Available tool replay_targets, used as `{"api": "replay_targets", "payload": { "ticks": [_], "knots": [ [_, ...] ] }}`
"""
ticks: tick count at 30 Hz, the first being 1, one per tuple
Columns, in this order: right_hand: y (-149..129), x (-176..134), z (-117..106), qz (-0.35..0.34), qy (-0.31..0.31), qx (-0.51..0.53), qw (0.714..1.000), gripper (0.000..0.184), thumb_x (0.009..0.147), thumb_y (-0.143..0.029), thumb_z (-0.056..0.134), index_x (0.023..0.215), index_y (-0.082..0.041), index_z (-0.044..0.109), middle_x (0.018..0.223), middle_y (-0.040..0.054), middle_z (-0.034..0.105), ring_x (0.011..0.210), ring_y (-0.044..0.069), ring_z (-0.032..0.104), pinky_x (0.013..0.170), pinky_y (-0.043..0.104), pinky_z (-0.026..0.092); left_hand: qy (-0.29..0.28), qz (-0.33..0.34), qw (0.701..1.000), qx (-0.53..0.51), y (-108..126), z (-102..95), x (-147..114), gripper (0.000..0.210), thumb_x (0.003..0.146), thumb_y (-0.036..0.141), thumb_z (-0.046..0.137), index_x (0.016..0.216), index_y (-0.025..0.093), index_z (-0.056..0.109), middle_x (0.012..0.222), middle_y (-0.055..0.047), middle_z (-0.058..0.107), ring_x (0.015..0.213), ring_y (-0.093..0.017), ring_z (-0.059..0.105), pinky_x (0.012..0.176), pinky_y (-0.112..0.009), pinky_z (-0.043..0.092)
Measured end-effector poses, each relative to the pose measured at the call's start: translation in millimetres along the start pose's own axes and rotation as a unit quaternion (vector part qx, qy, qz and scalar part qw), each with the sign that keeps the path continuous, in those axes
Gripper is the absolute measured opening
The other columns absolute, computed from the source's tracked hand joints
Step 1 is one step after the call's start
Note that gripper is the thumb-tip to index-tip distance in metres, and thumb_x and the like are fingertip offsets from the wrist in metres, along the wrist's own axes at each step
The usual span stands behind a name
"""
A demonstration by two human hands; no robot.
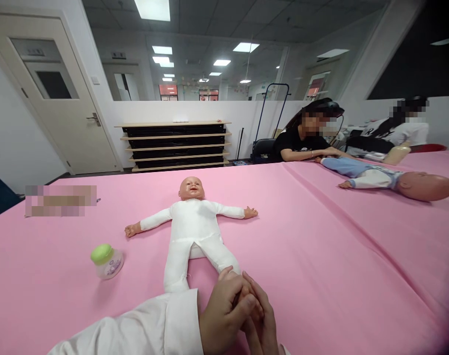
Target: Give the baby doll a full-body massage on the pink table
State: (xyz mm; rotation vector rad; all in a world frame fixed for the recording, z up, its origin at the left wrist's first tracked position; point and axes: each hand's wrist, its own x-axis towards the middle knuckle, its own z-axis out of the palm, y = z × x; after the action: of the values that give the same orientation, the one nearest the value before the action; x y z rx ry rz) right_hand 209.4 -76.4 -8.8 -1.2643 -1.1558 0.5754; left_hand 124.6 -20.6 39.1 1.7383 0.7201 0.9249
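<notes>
A baby doll (194, 222) with a white cloth body lies on its back on the pink tablecloth, arms spread and head away from me. From the lower left, my left hand (224, 308) reaches across and is closed around the foot of the doll's leg on the image's right. Pressed against that same foot from the other side is my right hand (264, 315), its fingers curled over it. Only a bit of the foot shows between my fingers. A clear jar with a green lid (108, 261) stands left of the doll's legs.
A second doll in blue and white clothes (379, 175) lies at the right, a co-worker's hands (329, 154) at its feet. Another person (401, 123) sits farther back. A pale bottle (397, 153) stands near that doll. Pink cloth (320, 256) covers the table.
</notes>
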Motion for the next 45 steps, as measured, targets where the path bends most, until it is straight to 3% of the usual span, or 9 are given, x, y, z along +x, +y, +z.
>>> {"api": "replay_targets", "payload": {
  "ticks": [3, 7, 13, 22, 25, 29, 36, 40, 45],
  "knots": [
    [-1, 1, 2, -0.006, 0.020, 0.060, 0.998, 0.038, 0.089, -0.035, 0.041, 0.125, -0.023, 0.045, 0.128, 0.0091, 0.049, 0.117, 0.021, 0.049, 0.093, 0.034, 0.049, -0.011, 0.026, 1.000, -0.004, 1, 0.6, -5, 0.027, 0.090, 0.036, 0.032, 0.078, 0.019, 0.049, 0.081, -0.001, 0.055, 0.085, -0.015, 0.049, 0.109, -0.043, 0.011],
    [-5, 4, 4, 0.020, 0.050, 0.161, 0.985, 0.031, 0.091, -0.035, 0.036, 0.114, -0.022, 0.052, 0.123, 0.0094, 0.051, 0.114, 0.019, 0.052, 0.091, 0.030, 0.050, -0.055, 0.078, 0.995, 0.027, -1, -1.3, -9, 0.024, 0.081, 0.039, 0.044, 0.092, 0.019, 0.049, 0.092, -0.004, 0.053, 0.091, -0.019, 0.048, 0.109, -0.048, 0.008],
    [4, 12, 2, 0.001, 0.034, 0.252, 0.967, 0.030, 0.091, -0.034, 0.035, 0.102, -0.021, 0.060, 0.113, 0.0093, 0.057, 0.106, 0.022, 0.058, 0.083, 0.033, 0.055, -0.069, 0.097, 0.991, 0.055, -1, -1.8, -8, 0.027, 0.075, 0.020, 0.047, 0.101, 0.018, 0.049, 0.099, -0.005, 0.053, 0.097, -0.020, 0.047, 0.108, -0.051, 0.008],
    [-7, -2, 10, 0.028, 0.015, 0.138, 0.990, 0.044, 0.090, -0.032, 0.041, 0.132, -0.022, 0.035, 0.138, 0.0119, 0.039, 0.123, 0.024, 0.044, 0.094, 0.036, 0.049, 0.040, 0.024, 0.999, -0.028, -2, 2.9, -7, 0.016, 0.083, 0.034, 0.048, 0.080, 0.019, 0.053, 0.078, 0.000, 0.059, 0.078, -0.015, 0.053, 0.109, -0.046, 0.010],
    [-9, -1, 13, 0.061, 0.023, 0.088, 0.994, 0.041, 0.091, -0.030, 0.040, 0.131, -0.023, 0.037, 0.135, 0.0104, 0.043, 0.121, 0.020, 0.046, 0.092, 0.030, 0.050, 0.057, -0.012, 0.997, -0.049, -3, 4.2, -5, 0.021, 0.084, 0.035, 0.047, 0.072, 0.019, 0.050, 0.072, 0.001, 0.056, 0.073, -0.014, 0.051, 0.107, -0.045, 0.015],
    [-5, 1, 12, 0.015, 0.029, 0.070, 0.997, 0.034, 0.090, -0.033, 0.042, 0.122, -0.023, 0.046, 0.126, 0.0098, 0.048, 0.116, 0.019, 0.049, 0.092, 0.031, 0.049, 0.056, 0.002, 0.996, -0.066, -2, 4.5, -7, 0.026, 0.088, 0.036, 0.039, 0.073, 0.019, 0.049, 0.078, -0.001, 0.056, 0.078, -0.015, 0.050, 0.108, -0.042, 0.015],
    [2, 13, 2, -0.010, 0.048, 0.171, 0.984, 0.022, 0.089, -0.032, 0.042, 0.103, -0.023, 0.057, 0.112, 0.0090, 0.054, 0.104, 0.019, 0.055, 0.084, 0.034, 0.053, -0.017, 0.065, 0.997, -0.027, 1, 1.7, -11, 0.017, 0.078, 0.028, 0.048, 0.092, 0.018, 0.051, 0.092, -0.004, 0.052, 0.093, -0.019, 0.049, 0.109, -0.045, 0.012],
    [2, 20, -3, -0.002, 0.024, 0.243, 0.970, 0.018, 0.088, -0.031, 0.044, 0.087, -0.023, 0.060, 0.102, 0.0064, 0.057, 0.097, 0.017, 0.059, 0.076, 0.030, 0.056, -0.021, 0.080, 0.997, 0.008, 3, 2.3, -10, 0.029, 0.067, 0.013, 0.051, 0.096, 0.019, 0.051, 0.094, -0.003, 0.053, 0.095, -0.019, 0.049, 0.109, -0.045, 0.009],
    [-2, 15, -3, -0.018, -0.005, 0.294, 0.956, 0.029, 0.091, -0.035, 0.034, 0.091, -0.024, 0.061, 0.104, 0.0068, 0.054, 0.101, 0.019, 0.059, 0.082, 0.035, 0.054, 0.002, 0.053, 0.999, -0.005, 3, 2.7, -10, 0.011, 0.074, 0.020, 0.055, 0.085, 0.018, 0.055, 0.088, -0.003, 0.057, 0.089, -0.018, 0.052, 0.108, -0.046, 0.011]
  ]
}}
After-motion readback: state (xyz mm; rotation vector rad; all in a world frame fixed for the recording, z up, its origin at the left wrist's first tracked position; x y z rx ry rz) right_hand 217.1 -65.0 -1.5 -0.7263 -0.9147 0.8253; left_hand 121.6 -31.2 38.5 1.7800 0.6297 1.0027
